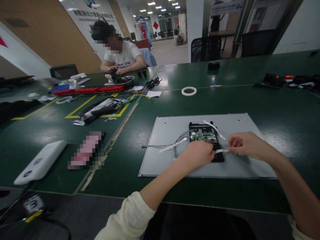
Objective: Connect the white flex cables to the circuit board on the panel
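A large grey-white panel point(163, 133) lies flat in front of me. On it rests a black bracket point(220, 156) holding a green circuit board point(202, 136). Over the bracket's near edge my left hand point(200, 152) is closed, its fingertips at one end of a short white tape strip point(221, 151). My right hand point(246, 145) pinches that strip's other end, just right of the bracket. One tape strip point(215, 129) slants across the bracket's far corner. Another tape strip point(172, 145) crosses the grey cables point(160, 145) at the left. My left fingers partly hide the bracket.
Beyond the panel lies a white tape roll point(189, 91) on the green table point(225, 100). To the left are a pink phone-like object point(86, 150) and a white device point(41, 161). Across the table a person point(122, 55) handles something dark near cables and a bowl.
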`<state>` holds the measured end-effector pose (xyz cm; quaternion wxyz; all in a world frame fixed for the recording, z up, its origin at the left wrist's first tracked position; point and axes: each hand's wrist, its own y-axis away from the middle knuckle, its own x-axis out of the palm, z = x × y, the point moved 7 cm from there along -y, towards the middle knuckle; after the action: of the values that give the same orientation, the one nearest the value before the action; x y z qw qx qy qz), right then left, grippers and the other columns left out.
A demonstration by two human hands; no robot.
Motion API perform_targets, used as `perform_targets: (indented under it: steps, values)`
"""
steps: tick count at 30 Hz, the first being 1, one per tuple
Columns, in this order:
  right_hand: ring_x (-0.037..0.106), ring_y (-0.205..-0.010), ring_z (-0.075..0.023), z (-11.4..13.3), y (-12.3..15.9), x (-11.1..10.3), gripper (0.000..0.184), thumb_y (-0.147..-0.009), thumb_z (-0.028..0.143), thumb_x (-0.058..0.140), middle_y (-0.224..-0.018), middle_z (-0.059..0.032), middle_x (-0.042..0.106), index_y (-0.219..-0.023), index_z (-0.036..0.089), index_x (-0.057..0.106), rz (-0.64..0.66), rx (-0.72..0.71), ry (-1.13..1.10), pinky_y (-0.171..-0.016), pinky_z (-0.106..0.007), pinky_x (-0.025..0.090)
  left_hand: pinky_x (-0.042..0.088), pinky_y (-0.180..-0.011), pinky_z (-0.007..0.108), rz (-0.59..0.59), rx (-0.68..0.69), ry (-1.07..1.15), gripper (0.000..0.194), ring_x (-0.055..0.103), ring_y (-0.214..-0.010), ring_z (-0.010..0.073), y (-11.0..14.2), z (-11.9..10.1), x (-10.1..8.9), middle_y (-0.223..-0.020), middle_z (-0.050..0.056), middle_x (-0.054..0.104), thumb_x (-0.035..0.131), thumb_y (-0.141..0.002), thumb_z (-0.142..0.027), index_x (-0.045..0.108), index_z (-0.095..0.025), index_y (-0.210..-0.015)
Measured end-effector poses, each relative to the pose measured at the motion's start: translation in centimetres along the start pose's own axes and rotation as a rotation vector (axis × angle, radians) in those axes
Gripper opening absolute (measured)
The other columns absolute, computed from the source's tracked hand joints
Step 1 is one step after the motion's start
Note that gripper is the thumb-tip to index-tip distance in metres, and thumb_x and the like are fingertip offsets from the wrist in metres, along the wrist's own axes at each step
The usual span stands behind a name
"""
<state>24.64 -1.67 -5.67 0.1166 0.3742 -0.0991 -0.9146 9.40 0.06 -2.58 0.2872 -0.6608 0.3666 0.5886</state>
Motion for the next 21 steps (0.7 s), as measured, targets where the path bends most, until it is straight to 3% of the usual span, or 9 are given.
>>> perform_targets:
  steps: [6,21]
  values:
    - [0.058,-0.063,-0.0129,0.27,-0.17,0.17,0.013,-0.073,0.032,0.059,-0.067,0.0011,0.062,-0.075,0.019,0.06,0.008,-0.022,0.088,-0.057,-0.023,0.04,0.047,-0.059,0.032,0.026,0.006,-0.016,0.031,0.062,-0.064,0.0207,0.02,-0.04,-0.15,-0.066,0.01,0.063,0.042,-0.086,-0.031,0.066,-0.012,-0.08]
    - [0.058,-0.063,-0.0127,-0.22,-0.12,0.09,0.013,-0.074,0.032,0.057,-0.068,0.0014,0.062,-0.078,0.02,0.06,0.001,-0.035,0.048,-0.058,-0.023,0.041,0.043,-0.055,0.029,0.0,0.025,-0.035,0.034,0.06,-0.061,0.0194,0.02,-0.18,0.07,-0.063,0.009,0.061,0.038,-0.087,-0.031,0.066,-0.012,-0.081]
